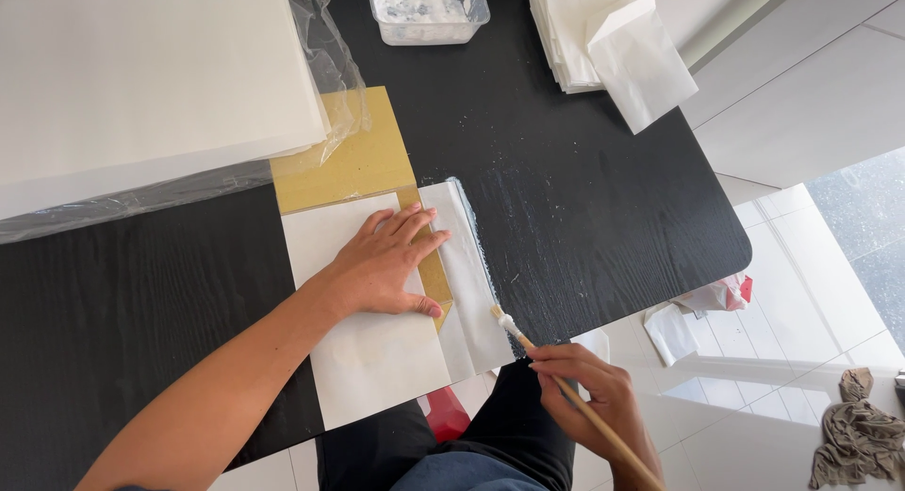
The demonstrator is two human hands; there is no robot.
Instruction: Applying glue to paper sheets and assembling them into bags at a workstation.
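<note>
Left hand: the left hand (391, 263) lies flat, fingers spread wide, pressing on the white sheet (363, 312) and reaching over the card's exposed strip.
Right hand: the right hand (589, 397) is closed around the brush (566, 389) handle, just off the table's near edge; the white bristle tip touches the sheet's lower right corner.
Sheet: it covers the lower part of the brown card (353, 156), with a folded flap (471, 274) right of the left hand, its right edge wet with paste.
Table: the black table (584, 189) shows paste smears right of the flap, then bare surface out to its rounded right corner.
Paper pack: a large white stack in clear plastic wrap (141, 86) overlaps the card's top left.
Tub: a clear paste tub (429, 10) stands at the far edge, beyond the card.
Folded pile: white folded papers (603, 39) sit right of the tub.
Floor: crumpled wrapping (702, 307) and a rag (858, 439) lie on the pale tiles.
</note>
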